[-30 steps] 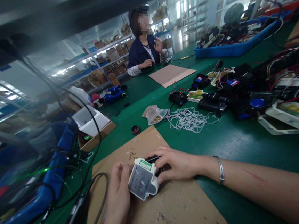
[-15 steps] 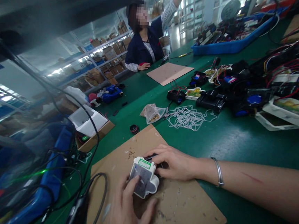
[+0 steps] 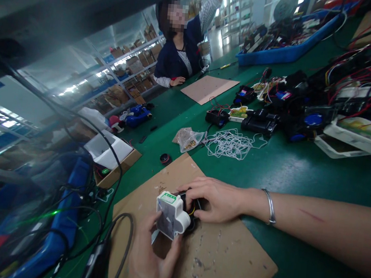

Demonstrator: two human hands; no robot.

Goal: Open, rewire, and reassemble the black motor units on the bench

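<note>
My left hand [image 3: 156,249] grips a small white plastic housing [image 3: 182,220] with a grey face and a green-and-white label, thumb on its lower edge and fingers at its left side. Right behind it, my right hand [image 3: 214,201] has its fingers curled round a black part [image 3: 192,223] with a bit of yellow wire showing. The housing is tilted, and a gap shows between it and the black part. Both are above a brown cardboard sheet [image 3: 227,255]; small screws [image 3: 161,188] lie near its far corner.
Beyond the cardboard are a bag of brass-coloured screws [image 3: 190,143], tangled white cord [image 3: 230,144] and a black ring [image 3: 165,159]. Black housings with wires [image 3: 261,122] pile up at right. A cable [image 3: 128,238] loops over the cardboard's left side. A co-worker [image 3: 180,52] stands across the green table.
The white housing has shifted slightly left and tipped, uncovering the black part behind it. My left thumb and fingers have closed in on the housing's edges.
</note>
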